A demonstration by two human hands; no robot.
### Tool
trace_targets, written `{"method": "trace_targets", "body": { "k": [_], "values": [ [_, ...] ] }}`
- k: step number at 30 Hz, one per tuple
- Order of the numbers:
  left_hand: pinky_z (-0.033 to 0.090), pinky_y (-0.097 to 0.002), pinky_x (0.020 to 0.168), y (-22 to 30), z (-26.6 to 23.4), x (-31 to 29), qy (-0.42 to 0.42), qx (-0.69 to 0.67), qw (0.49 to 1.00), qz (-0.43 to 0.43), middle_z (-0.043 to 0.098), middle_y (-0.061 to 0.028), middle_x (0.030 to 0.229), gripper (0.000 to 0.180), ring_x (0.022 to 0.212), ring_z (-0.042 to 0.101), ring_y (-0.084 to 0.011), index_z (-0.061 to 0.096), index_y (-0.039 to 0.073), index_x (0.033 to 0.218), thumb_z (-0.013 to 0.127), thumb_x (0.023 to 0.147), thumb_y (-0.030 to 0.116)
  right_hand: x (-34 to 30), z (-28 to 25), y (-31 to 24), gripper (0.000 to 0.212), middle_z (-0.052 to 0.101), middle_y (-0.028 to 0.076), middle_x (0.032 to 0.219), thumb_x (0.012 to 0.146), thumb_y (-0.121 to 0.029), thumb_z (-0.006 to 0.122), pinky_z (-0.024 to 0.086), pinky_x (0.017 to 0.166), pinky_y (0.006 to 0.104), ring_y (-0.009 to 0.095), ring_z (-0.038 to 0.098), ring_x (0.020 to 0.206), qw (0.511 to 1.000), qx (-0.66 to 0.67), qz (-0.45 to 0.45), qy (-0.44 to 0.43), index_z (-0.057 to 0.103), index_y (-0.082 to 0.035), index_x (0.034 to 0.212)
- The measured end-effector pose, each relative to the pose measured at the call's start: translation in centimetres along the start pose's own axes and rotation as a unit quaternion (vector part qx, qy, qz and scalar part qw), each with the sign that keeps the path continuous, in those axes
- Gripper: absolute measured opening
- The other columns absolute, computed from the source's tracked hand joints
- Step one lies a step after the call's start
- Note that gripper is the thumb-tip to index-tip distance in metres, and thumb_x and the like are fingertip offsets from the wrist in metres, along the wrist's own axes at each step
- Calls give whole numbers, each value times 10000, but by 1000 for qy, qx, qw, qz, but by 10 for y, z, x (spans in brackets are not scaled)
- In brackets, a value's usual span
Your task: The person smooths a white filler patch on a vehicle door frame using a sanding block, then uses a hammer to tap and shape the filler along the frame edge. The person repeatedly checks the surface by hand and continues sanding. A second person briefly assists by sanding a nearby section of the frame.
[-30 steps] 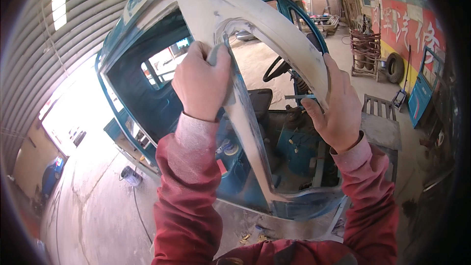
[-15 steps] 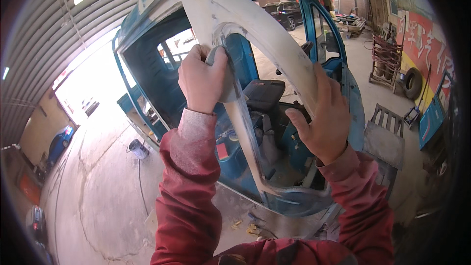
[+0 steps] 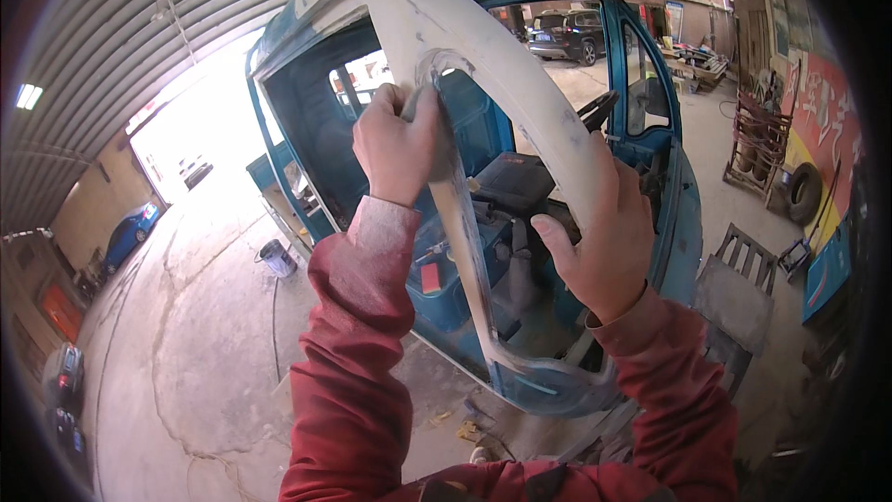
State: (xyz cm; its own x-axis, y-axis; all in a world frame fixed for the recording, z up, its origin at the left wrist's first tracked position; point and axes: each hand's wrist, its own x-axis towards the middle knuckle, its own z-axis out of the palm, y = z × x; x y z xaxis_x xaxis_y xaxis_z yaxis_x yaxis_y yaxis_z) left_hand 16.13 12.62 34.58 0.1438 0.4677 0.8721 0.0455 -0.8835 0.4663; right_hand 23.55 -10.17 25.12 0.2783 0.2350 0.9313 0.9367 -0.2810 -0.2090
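Observation:
A blue vehicle cab stands before me. Its curved door frame is coated in whitish, dusty filler with grey smudges. My left hand is closed on a piece of grey sandpaper. That hand presses it against the slanting window pillar, just under the rounded upper corner of the opening. My right hand rests its fingers over the frame's right curve, thumb apart, holding no tool. Part of the sandpaper is hidden by the left fingers.
Through the opening show a dark seat and a steering wheel. A paint bucket stands on the concrete floor at left. To the right are a slatted metal rack, a tyre and a blue panel.
The view has shifted, so the cab sits a little further right. My left hand stays at the pillar with the sandpaper; my right hand has slid slightly lower along the frame.

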Motion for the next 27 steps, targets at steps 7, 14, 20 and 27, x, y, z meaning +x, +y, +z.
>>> {"method": "trace_targets", "body": {
  "k": [7,14,20,27],
  "values": [
    [523,-384,669,0,1,9,13,-18,999,37,663,-170,712,365,698,679,-268,622,-6,816,745,878,332,0,-1,1,977,532,220,1326,732,-218,853,473,971,490,415,575,1134,1000,1,11,-8,338,-53,1545],
    [527,-438,698,0,7,-10,46,-3,998,45,678,-208,745,363,744,684,-408,613,13,830,722,874,357,1,-4,1,962,535,226,1321,739,-206,845,468,977,492,419,573,1133,1000,23,5,-14,342,-50,1544],
    [522,-459,694,-8,2,3,19,-9,996,82,678,-214,764,376,757,676,-429,590,6,822,714,883,355,3,-3,1,970,556,224,1253,741,-312,861,483,915,481,405,595,1078,1000,11,-13,5,369,-27,1526],
    [514,-395,708,-2,7,-38,8,30,1000,-6,668,-185,763,362,715,670,-322,612,-15,842,738,892,321,4,-1,4,973,558,215,1230,755,-365,862,492,875,472,396,601,1057,999,10,-27,15,374,-17,1521]
  ]
}}
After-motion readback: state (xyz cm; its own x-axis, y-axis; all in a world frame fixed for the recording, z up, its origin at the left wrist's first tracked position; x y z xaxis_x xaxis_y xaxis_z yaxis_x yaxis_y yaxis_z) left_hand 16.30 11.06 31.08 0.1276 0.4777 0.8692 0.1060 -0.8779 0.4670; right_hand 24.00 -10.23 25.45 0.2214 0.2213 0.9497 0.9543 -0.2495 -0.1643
